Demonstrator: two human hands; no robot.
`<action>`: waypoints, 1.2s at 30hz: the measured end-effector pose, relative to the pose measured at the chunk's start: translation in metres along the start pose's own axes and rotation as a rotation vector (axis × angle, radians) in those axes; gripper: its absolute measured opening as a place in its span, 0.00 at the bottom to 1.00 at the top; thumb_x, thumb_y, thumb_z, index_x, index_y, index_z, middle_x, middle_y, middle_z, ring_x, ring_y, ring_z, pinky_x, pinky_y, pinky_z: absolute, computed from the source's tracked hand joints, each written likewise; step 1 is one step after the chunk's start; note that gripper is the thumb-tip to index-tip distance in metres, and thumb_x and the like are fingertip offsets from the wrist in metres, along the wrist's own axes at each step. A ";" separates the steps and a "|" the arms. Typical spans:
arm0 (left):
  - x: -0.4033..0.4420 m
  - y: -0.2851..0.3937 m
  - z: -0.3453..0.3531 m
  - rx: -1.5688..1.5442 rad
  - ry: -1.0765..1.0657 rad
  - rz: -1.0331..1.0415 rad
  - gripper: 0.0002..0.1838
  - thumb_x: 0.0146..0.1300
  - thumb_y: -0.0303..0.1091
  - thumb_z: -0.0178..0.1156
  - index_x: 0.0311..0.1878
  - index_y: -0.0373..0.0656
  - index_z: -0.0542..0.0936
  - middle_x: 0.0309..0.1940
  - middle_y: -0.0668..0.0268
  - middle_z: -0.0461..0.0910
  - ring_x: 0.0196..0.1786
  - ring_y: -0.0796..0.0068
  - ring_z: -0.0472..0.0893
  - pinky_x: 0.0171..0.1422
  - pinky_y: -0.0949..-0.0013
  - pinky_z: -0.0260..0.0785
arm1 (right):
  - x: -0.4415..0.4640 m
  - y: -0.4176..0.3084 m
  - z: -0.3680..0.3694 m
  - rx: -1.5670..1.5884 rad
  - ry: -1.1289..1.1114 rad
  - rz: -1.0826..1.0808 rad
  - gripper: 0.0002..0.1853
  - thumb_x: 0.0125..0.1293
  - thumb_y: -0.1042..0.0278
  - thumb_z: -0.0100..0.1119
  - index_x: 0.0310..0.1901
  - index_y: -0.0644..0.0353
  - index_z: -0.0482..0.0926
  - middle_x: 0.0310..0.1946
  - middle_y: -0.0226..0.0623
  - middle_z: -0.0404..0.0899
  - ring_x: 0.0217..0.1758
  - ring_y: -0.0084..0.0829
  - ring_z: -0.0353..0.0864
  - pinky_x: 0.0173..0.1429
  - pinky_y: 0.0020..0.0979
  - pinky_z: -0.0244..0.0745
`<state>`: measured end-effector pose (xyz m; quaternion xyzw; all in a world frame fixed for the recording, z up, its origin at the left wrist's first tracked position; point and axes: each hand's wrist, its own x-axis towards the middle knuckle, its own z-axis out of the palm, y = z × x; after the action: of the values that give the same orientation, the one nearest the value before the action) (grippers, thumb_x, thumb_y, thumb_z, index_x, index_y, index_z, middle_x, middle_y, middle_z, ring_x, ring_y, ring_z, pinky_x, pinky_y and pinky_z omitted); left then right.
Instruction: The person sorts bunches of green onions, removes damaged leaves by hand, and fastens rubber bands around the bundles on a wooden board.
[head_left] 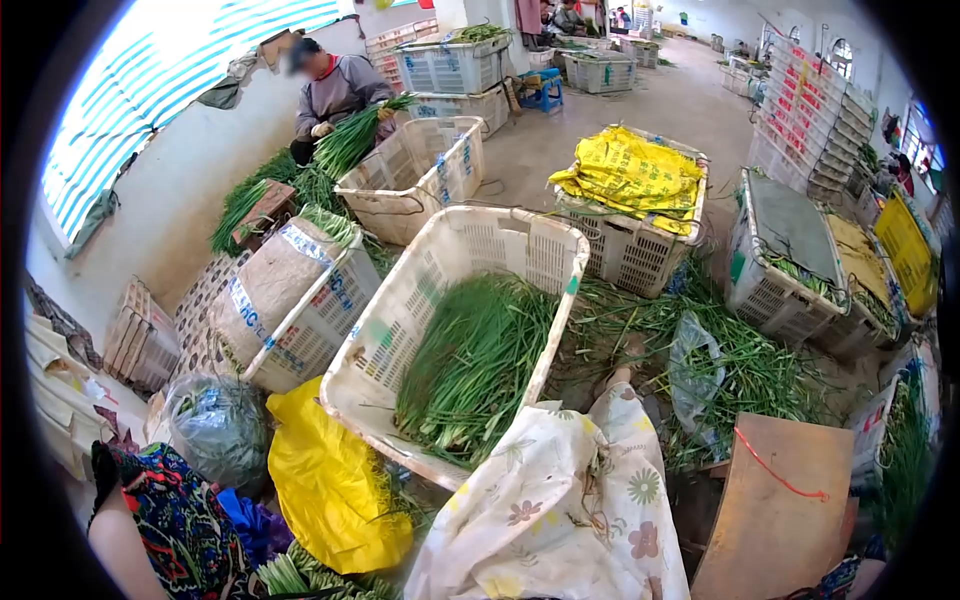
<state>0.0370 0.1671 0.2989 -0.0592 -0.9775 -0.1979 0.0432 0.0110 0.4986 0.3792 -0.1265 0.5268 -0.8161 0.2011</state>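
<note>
Neither my left hand nor my right hand shows. A patterned sleeve (180, 520) and some bare skin are at the lower left; a bit of the same cloth (840, 578) shows at the lower right edge. A bundle of green stalks (310, 575) lies at the bottom edge, near the left sleeve. In front of my legs, a white crate (350, 365) leans tilted, with long green stalks (480, 360) heaped inside. A floral cloth (540, 510) covers my lap.
A yellow sack (335, 490) and a plastic bag (218, 425) lie left. Loose greens (760, 375) and a wooden board (775, 500) are right. Further crates (640, 245) stand beyond. Back left, a seated person (345, 95) holds a green bunch (350, 140).
</note>
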 end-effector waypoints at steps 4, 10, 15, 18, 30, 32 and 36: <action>0.003 -0.006 0.000 0.015 -0.001 -0.016 0.17 0.65 0.35 0.48 0.55 0.39 0.72 0.41 0.65 0.77 0.42 0.75 0.76 0.51 0.74 0.65 | 0.002 0.004 -0.002 -0.003 0.012 0.002 0.19 0.61 0.56 0.49 0.47 0.62 0.65 0.37 0.37 0.71 0.31 0.31 0.72 0.34 0.27 0.69; 0.005 -0.013 0.001 0.023 0.005 -0.048 0.18 0.65 0.35 0.48 0.55 0.40 0.72 0.42 0.65 0.77 0.42 0.75 0.76 0.51 0.74 0.65 | 0.001 0.008 -0.004 -0.001 0.024 -0.008 0.22 0.61 0.55 0.48 0.50 0.62 0.64 0.39 0.37 0.71 0.32 0.32 0.72 0.35 0.27 0.70; 0.002 -0.017 -0.007 0.038 0.049 -0.020 0.18 0.65 0.36 0.48 0.55 0.40 0.72 0.42 0.66 0.76 0.42 0.75 0.76 0.51 0.74 0.65 | -0.005 -0.007 0.003 -0.035 0.044 -0.173 0.24 0.61 0.54 0.47 0.53 0.63 0.63 0.42 0.38 0.71 0.34 0.33 0.72 0.36 0.28 0.70; -0.006 -0.008 -0.026 0.051 0.090 0.036 0.18 0.65 0.36 0.49 0.55 0.40 0.72 0.42 0.66 0.76 0.42 0.75 0.76 0.51 0.74 0.65 | -0.019 -0.037 0.007 -0.051 0.044 -0.387 0.26 0.61 0.53 0.47 0.55 0.63 0.62 0.43 0.38 0.71 0.35 0.33 0.72 0.37 0.28 0.70; -0.088 0.066 -0.164 0.032 0.984 0.478 0.18 0.65 0.37 0.49 0.56 0.41 0.72 0.43 0.67 0.76 0.42 0.75 0.76 0.52 0.74 0.65 | -0.048 -0.066 -0.008 0.169 -0.372 -0.824 0.28 0.62 0.55 0.46 0.59 0.65 0.62 0.50 0.40 0.71 0.42 0.32 0.73 0.45 0.28 0.70; -0.073 0.038 -0.143 -0.195 1.047 0.292 0.18 0.65 0.37 0.49 0.56 0.41 0.72 0.44 0.67 0.76 0.42 0.75 0.76 0.52 0.74 0.65 | 0.011 -0.010 -0.021 -0.621 0.170 -0.774 0.22 0.63 0.62 0.46 0.55 0.65 0.68 0.52 0.39 0.72 0.51 0.29 0.73 0.55 0.29 0.67; -0.012 -0.064 -0.047 -0.905 0.672 -0.227 0.18 0.63 0.34 0.52 0.56 0.41 0.71 0.45 0.65 0.77 0.48 0.77 0.75 0.57 0.74 0.63 | 0.099 0.113 -0.059 -0.451 0.172 0.006 0.20 0.61 0.69 0.53 0.55 0.65 0.70 0.52 0.36 0.72 0.56 0.25 0.69 0.62 0.26 0.60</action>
<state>0.0432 0.0887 0.3164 0.0997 -0.7284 -0.6078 0.3002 -0.0795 0.4594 0.2515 -0.0968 0.7112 -0.6851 0.1245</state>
